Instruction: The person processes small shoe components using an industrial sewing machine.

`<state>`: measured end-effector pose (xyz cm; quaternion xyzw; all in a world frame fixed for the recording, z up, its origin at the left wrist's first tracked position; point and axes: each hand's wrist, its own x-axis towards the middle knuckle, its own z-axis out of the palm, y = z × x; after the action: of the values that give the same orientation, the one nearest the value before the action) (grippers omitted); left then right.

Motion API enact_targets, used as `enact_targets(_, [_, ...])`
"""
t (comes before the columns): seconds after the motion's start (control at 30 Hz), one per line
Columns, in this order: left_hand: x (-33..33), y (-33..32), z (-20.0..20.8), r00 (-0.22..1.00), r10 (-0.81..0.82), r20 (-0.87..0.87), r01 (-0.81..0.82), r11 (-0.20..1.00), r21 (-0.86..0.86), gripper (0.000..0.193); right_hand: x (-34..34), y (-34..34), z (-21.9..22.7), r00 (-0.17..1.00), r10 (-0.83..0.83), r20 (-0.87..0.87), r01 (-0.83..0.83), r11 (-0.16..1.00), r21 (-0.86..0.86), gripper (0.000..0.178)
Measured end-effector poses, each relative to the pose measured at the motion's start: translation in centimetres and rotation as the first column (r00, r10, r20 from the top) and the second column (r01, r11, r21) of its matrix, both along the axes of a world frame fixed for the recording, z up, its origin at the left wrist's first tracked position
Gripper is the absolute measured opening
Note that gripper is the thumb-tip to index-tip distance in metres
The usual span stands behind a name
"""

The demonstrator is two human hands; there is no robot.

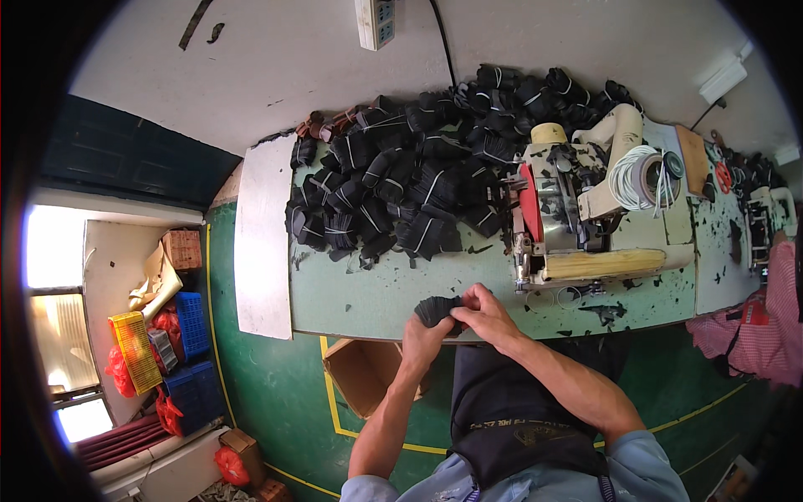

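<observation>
Hands meet at the near edge of the green bench (pixel 351 293), just left of the sewing machine (pixel 577 209). The left hand (pixel 425 333) cups a small bundle of black pieces (pixel 437 310) from below, fingers curled under it, while the right hand (pixel 483 314) pinches the bundle's right end between thumb and fingertips. The bundle sits above the bench edge, held clear of the surface as far as I can judge, though the fisheye view is too small to be sure it is not resting on it. Its long axis runs roughly left to right across the person's front, with the fanned, layered end pointing left and slightly away, toward the big heap of tied black bundles (pixel 418 176) at the back of the bench. The grip looks light, so loose layers could slip out and fall, either into the open cardboard box (pixel 361 374) on the floor below or among the black scraps scattered on the bench. A sideways pull from the right hand might also splay the stack and spoil its alignment. Another person's pink sleeve (pixel 765 326) shows at far right.
</observation>
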<state>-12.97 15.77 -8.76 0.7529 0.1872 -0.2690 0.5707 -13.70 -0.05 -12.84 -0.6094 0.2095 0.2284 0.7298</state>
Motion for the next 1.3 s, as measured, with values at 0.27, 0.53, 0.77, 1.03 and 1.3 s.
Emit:
enact_targets(0.27, [-0.7, 1.6, -2.9, 0.989, 0.133, 0.07, -0.123, 0.985, -0.122, 0.023, 0.5, -0.5, -1.8, 0.991, 0.117, 0.065, -0.105, 0.981, -0.165, 0.025])
enact_targets(0.53, [-0.9, 3.4, -3.6, 0.923, 0.285, -0.259, -0.384, 0.748, -0.541, 0.032, 1.7, -0.7, 2.0, 0.698, 0.463, 0.547, 0.264, 0.544, -0.797, 0.041])
enact_targets(0.77, [-0.7, 3.7, -2.6, 0.935, 0.216, -0.28, -0.347, 0.713, -0.61, 0.029, 1.3, 1.7, 1.8, 0.788, 0.314, 0.53, -0.111, 0.919, -0.38, 0.029])
enact_targets(1.03, [-1.1, 5.4, -3.6, 0.911, 0.3, -0.282, -0.411, 0.715, -0.566, 0.029, 1.6, 3.9, 1.2, 0.79, 0.303, 0.534, -0.039, 0.893, -0.449, 0.023])
enact_targets(1.3, [-2.4, 7.4, -0.8, 0.887, 0.46, 0.021, -0.45, 0.875, -0.176, 0.023, 3.2, 6.9, -0.3, 0.766, 0.412, 0.493, 0.055, 0.722, -0.689, 0.024])
